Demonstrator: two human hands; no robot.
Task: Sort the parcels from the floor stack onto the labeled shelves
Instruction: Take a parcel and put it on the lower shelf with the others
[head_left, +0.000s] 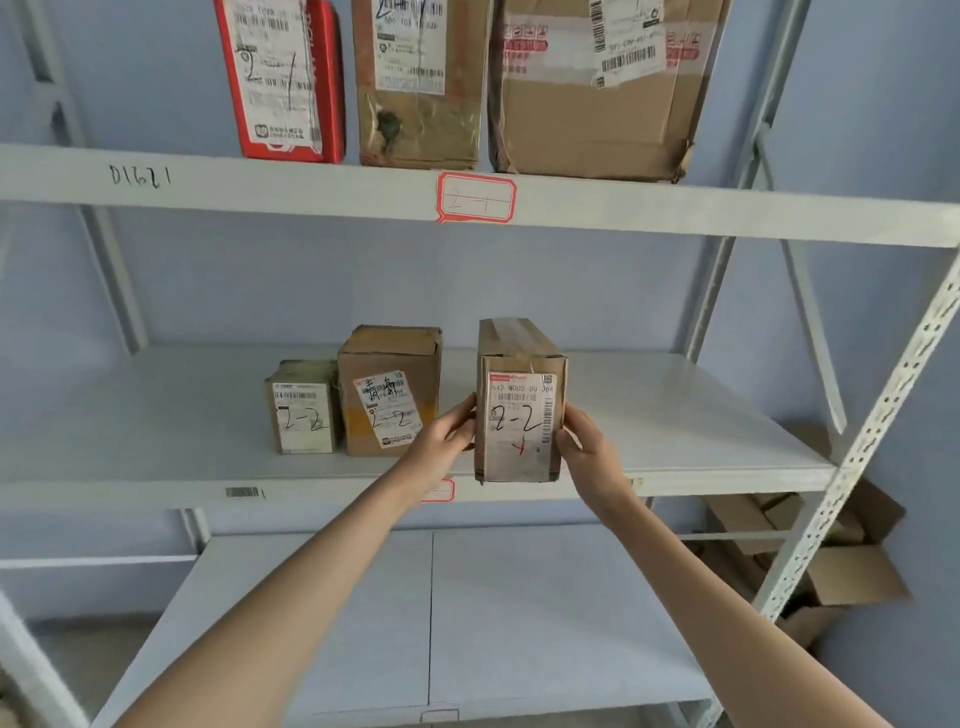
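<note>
**Parcel marked 2-2 being set on the middle shelf**

The left hand (445, 434) and the right hand (584, 448) clamp a tall brown parcel (519, 410) between them at centre frame, each pressed to one narrow side with fingers wrapped towards the back and thumbs near the front edge. Both forearms run up from the bottom corners of the frame, converging, wrists nearly straight. The parcel stands upright, label facing the camera, handwritten "2-2" with a red mark below. Its base sits at the front lip of the middle shelf (701, 415); whether it rests fully on the board cannot be told.

Assessment of the step: placement looks nearly complete. To finish well, slide the parcel back from the lip until the whole base is supported, keep it upright with the label outward, and release both sides together, since a tall narrow box may tip if one side lets go first.

Left of the parcel, close by but apart, stand a medium box (389, 395) and a small box (304, 408), both marked 2-2 and touching each other. The red-bordered tag on the shelf edge is largely hidden by the left wrist.

On the upper shelf (260, 182), tagged with a shelf label (476, 197), stand a red parcel (280, 78) and two brown cartons. Loose cardboard (831, 561) lies at lower right.
</note>
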